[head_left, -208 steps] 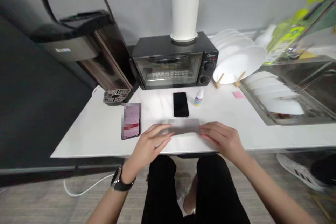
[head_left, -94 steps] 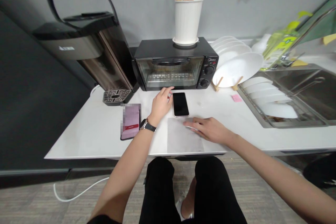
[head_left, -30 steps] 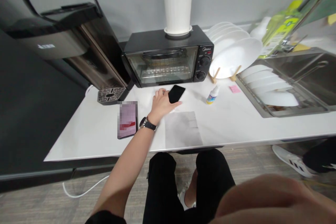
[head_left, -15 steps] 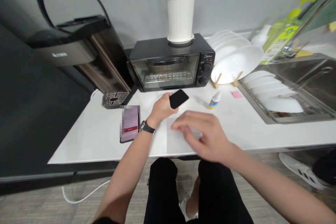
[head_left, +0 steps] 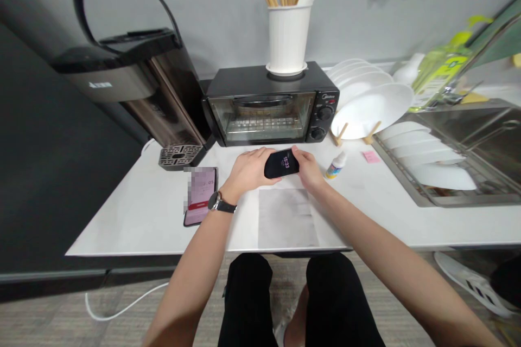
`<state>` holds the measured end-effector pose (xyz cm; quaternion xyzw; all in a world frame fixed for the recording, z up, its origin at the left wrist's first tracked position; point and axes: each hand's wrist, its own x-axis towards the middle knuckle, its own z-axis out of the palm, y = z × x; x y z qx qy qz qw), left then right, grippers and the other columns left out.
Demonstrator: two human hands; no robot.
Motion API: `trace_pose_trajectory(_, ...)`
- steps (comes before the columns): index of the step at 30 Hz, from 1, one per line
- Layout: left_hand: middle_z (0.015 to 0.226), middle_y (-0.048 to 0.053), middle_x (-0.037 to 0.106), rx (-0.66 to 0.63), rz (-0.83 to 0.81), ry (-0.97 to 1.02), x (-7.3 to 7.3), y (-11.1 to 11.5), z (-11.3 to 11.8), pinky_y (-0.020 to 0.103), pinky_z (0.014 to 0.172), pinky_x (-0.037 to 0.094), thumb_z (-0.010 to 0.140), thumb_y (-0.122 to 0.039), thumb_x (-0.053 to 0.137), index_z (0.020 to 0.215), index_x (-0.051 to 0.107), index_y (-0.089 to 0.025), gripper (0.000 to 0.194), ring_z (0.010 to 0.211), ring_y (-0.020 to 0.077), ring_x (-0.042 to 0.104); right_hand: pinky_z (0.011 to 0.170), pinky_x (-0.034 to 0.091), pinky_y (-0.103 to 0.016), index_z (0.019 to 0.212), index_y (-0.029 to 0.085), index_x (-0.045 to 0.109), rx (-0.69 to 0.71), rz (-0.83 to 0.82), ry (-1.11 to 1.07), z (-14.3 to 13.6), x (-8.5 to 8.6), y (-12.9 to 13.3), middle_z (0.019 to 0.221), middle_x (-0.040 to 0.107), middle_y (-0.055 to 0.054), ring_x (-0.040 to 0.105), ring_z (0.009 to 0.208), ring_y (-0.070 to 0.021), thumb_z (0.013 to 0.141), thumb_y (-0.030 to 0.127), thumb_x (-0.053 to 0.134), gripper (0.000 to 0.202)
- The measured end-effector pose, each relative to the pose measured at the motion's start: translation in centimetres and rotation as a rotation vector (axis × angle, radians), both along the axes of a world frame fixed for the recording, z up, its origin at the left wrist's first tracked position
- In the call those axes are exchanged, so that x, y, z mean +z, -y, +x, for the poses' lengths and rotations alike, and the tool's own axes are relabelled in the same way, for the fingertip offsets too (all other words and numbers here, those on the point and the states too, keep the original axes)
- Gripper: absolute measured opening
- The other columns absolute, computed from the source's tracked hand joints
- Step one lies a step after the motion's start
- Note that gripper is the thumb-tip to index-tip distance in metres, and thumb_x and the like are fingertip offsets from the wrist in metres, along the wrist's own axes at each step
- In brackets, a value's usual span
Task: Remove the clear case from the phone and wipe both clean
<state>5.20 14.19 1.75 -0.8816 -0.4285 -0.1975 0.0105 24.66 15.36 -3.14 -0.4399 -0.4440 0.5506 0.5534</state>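
Observation:
A black smartphone (head_left: pixel 280 164) with 15:33 lit on its screen is held sideways above the counter, just in front of the toaster oven. My left hand (head_left: pixel 253 169), with a watch (head_left: pixel 221 204) on the wrist, grips its left end. Its right end is pinched by my right hand (head_left: pixel 309 167). Below the phone, a thin greyish-white sheet (head_left: pixel 287 219) lies flat on the white counter. Beside my right hand stands a small white dropper bottle (head_left: pixel 336 165) with a blue and yellow label. A second phone (head_left: pixel 201 195), partly blurred out, rests left of my left hand.
Behind the hands is a black toaster oven (head_left: pixel 271 103) bearing a white cup (head_left: pixel 288 38) of chopsticks. A tall water dispenser (head_left: pixel 163 114) stands left. To the right are racked plates (head_left: pixel 372 111), a pink sticky note (head_left: pixel 370 157) and a sink (head_left: pixel 423 195) holding dishes.
My right hand has moved from above the sheet to the phone's right end and grasped it. The phone has turned more level, and its screen now shows the time. The view has shifted slightly.

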Motion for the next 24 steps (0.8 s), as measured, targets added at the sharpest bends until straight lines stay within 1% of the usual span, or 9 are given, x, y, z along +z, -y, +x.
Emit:
trace_pose_trajectory(4, 0.118, 0.007, 0.075, 0.018, 0.039, -0.052, 0.1, 0.3, 0.2, 0.040, 0.090, 0.054, 0.077, -0.054, 0.085, 0.129, 0.061, -0.023, 0.065, 0.104, 0.0305, 0.073, 0.064, 0.045, -0.032, 0.069, 0.026, 0.053, -0.065, -0.035, -0.109, -0.2, -0.3, 0.2, 0.063, 0.057, 0.004, 0.055, 0.067, -0.0185, 0.071, 0.078, 0.077, 0.057)
trace_pose_trajectory(7, 0.119, 0.008, 0.074, 0.019, 0.050, -0.085, 0.2, 0.4, 0.2, 0.041, 0.089, 0.053, 0.078, -0.055, 0.083, 0.132, 0.060, -0.023, 0.067, 0.103, 0.0307, 0.073, 0.061, 0.046, -0.032, 0.075, 0.025, 0.058, -0.015, -0.086, -0.177, 0.1, 0.1, 0.6, 0.064, 0.060, 0.003, 0.058, 0.065, -0.0193, 0.072, 0.074, 0.079, 0.054)
trace_pose_trajectory(10, 0.122, 0.008, 0.073, -0.012, 0.057, -0.088, 0.2, 0.5, 0.1, 0.041, 0.091, 0.053, 0.078, -0.054, 0.084, 0.133, 0.058, -0.023, 0.068, 0.106, 0.0309, 0.072, 0.061, 0.050, -0.034, 0.081, 0.024, 0.062, 0.065, -0.142, -0.236, 0.8, 0.6, 1.0, 0.066, 0.065, 0.001, 0.064, 0.067, -0.0217, 0.076, 0.066, 0.079, 0.046)
trace_pose_trajectory(12, 0.122, 0.008, 0.073, -0.038, 0.063, -0.082, 0.3, 0.5, 0.0, 0.041, 0.092, 0.052, 0.078, -0.054, 0.084, 0.132, 0.058, -0.023, 0.067, 0.108, 0.0311, 0.072, 0.059, 0.052, -0.033, 0.080, 0.023, 0.063, 0.106, -0.174, -0.272, 1.2, 1.0, 1.2, 0.066, 0.066, 0.001, 0.065, 0.065, -0.0211, 0.079, 0.059, 0.078, 0.039)
trace_pose_trajectory(14, 0.121, 0.007, 0.073, -0.033, 0.065, -0.057, 0.5, 0.5, 0.0, 0.041, 0.092, 0.052, 0.079, -0.056, 0.082, 0.131, 0.058, -0.022, 0.067, 0.108, 0.0311, 0.072, 0.059, 0.055, -0.032, 0.083, 0.024, 0.066, 0.124, -0.183, -0.308, 1.3, 1.3, 1.4, 0.069, 0.069, 0.001, 0.066, 0.064, -0.0194, 0.083, 0.055, 0.076, 0.033)
trace_pose_trajectory(17, 0.127, 0.009, 0.072, 0.075, 0.059, 0.049, 0.6, 0.5, 0.1, 0.039, 0.089, 0.053, 0.081, -0.059, 0.080, 0.136, 0.054, -0.021, 0.071, 0.111, 0.0310, 0.072, 0.069, 0.060, -0.032, 0.094, 0.025, 0.070, 0.131, -0.147, -0.355, 0.7, 1.7, 1.7, 0.083, 0.076, 0.000, 0.072, 0.074, -0.0189, 0.088, 0.058, 0.071, 0.034)
trace_pose_trajectory(19, 0.133, 0.010, 0.070, 0.169, 0.055, 0.108, 0.5, 0.4, 0.3, 0.038, 0.088, 0.053, 0.082, -0.060, 0.080, 0.140, 0.051, -0.022, 0.076, 0.114, 0.0314, 0.072, 0.078, 0.061, -0.032, 0.098, 0.026, 0.072, 0.116, -0.075, -0.385, -0.1, 1.7, 1.9, 0.090, 0.079, -0.001, 0.074, 0.083, -0.0195, 0.087, 0.061, 0.073, 0.037)
trace_pose_trajectory(22, 0.133, 0.010, 0.071, 0.248, 0.057, 0.120, 0.3, 0.5, 0.6, 0.038, 0.085, 0.053, 0.081, -0.061, 0.081, 0.140, 0.051, -0.022, 0.077, 0.111, 0.0321, 0.073, 0.082, 0.061, -0.032, 0.093, 0.026, 0.071, 0.075, 0.023, -0.412, -0.8, 1.5, 1.9, 0.088, 0.079, 0.000, 0.075, 0.087, -0.0197, 0.080, 0.059, 0.083, 0.037)
trace_pose_trajectory(24, 0.130, 0.010, 0.072, 0.266, 0.067, 0.123, 0.2, 0.7, 1.0, 0.037, 0.082, 0.053, 0.081, -0.061, 0.081, 0.139, 0.052, -0.022, 0.076, 0.108, 0.0315, 0.073, 0.080, 0.061, -0.032, 0.088, 0.026, 0.071, 0.063, 0.034, -0.417, -0.9, 1.2, 1.8, 0.084, 0.079, 0.000, 0.075, 0.085, -0.0198, 0.079, 0.058, 0.085, 0.036)
